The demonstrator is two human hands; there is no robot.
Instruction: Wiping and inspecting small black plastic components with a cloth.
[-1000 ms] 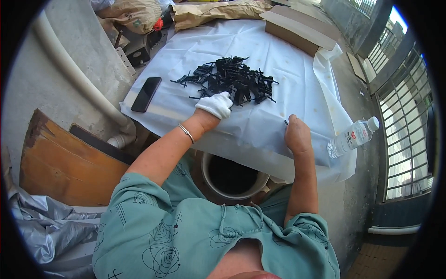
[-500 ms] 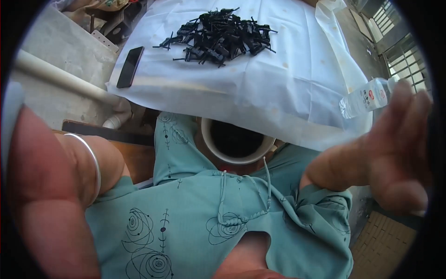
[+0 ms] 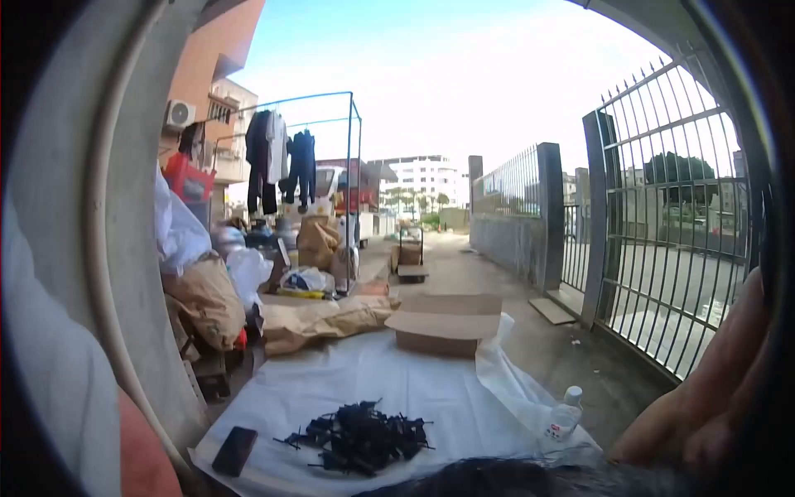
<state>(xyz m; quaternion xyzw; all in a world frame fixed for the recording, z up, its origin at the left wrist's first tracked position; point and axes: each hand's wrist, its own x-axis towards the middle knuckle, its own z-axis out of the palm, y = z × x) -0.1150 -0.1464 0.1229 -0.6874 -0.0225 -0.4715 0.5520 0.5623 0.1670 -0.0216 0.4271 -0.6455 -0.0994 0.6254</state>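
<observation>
At the right rim of the head view is part of my right hand [image 3: 704,414], raised close to the camera. Its fingers are cut off by the dark edge, so their pose does not show. A reddish patch of skin shows at the lower left beside pale cloth, but my left hand is out of view. Between them, on a white-covered table [image 3: 331,373], lies a heap of small black plastic parts [image 3: 364,439]. A dark phone [image 3: 235,451] rests left of the heap. A clear plastic bottle [image 3: 565,414] stands at the table's right side.
An open cardboard box [image 3: 443,327] sits at the table's far edge, with brown paper [image 3: 323,323] to its left. Bags and a clothes rack [image 3: 352,190] stand beyond. A pillar with a pipe [image 3: 99,248] rises at left, a barred gate [image 3: 662,215] at right.
The view has swung up from my lap and the table to the yard and sky. My left forearm has mostly left the picture; my right hand now sits at the rim.
</observation>
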